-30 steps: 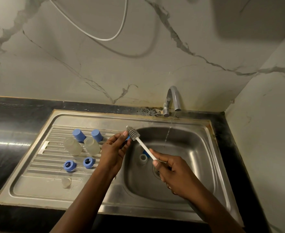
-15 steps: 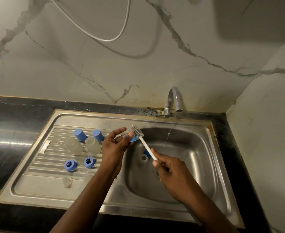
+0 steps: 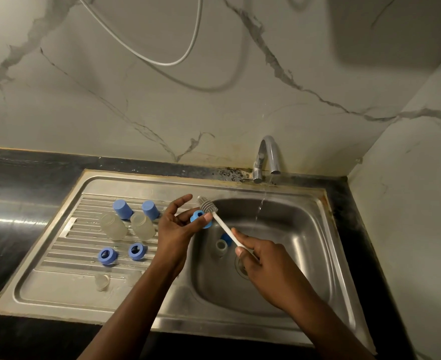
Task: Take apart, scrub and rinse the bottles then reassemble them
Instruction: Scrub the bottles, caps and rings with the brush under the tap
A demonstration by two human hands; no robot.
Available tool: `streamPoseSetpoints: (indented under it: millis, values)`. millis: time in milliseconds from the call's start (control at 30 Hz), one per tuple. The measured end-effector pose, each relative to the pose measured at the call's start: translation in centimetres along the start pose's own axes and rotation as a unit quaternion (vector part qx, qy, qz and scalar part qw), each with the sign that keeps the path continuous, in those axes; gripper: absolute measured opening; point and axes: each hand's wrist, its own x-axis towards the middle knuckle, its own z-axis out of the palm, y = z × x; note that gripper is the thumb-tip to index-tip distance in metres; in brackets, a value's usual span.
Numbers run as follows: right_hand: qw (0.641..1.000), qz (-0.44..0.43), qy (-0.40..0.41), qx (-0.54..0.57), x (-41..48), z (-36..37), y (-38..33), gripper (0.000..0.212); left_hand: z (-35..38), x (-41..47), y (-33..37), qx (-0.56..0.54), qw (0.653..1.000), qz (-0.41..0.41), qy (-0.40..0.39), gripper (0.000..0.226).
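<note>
1. The sink (image 3: 326, 229) takes a stream (image 3: 259, 211) from the tap (image 3: 268, 157) at the far side of the basin. If we swing a part through it quickly, spray could reach the counter (image 3: 19, 203).
2. The left hand (image 3: 177, 229) pinches a blue ring (image 3: 201, 219) between thumb and fingertips, with the other fingers spread. The right hand (image 3: 263, 258) is closed round the near end of the brush (image 3: 209, 205) handle. Wet plastic is slick, we judge, so either hold could slip.
3. The bottles (image 3: 112, 227) sit on the drainboard (image 3: 58, 276), left of the left hand, with caps (image 3: 122, 209) just beyond them. We cannot tell whether they stand or lie. A careless left wrist could knock the nearer one across the ribs.
4. The brush head touches the ring's far rim and is not clearly inside it. Gripped so far from the head, the thin handle may bend and flick water or skid off.
5. The ring hangs over the basin's left edge. If we drop it, it falls toward the drain (image 3: 240, 266).
6. Two more rings (image 3: 107, 255) lie nearer on the drainboard, and small parts (image 3: 221, 247) lie in the basin just beside the drain. Running water could push those parts into it, and we cannot see a strainer.
7. A clear teat (image 3: 102, 281) lies on the near drainboard. It is hard to spot, so we could miss it at reassembly.
</note>
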Motion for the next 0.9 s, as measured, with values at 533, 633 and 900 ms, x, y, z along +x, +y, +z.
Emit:
streamPoseSetpoints:
  millis: [533,633,900]
  values:
    - [0.999,-0.006,-0.007,-0.031,-1.6,0.5,1.0,0.046,-1.6,-0.1,-1.9,-0.116,0.991,-0.056,0.02,0.044]
    - [0.999,0.004,-0.004,-0.034,-1.5,0.1,0.9,0.045,-1.2,-0.3,-1.3,-0.081,0.995,-0.042,-0.027,0.049]
    - [0.998,-0.003,0.028,-0.051,0.4,0.8,-0.5,0.047,-0.3,-0.1,0.3,-0.135,0.988,-0.062,-0.029,0.053]
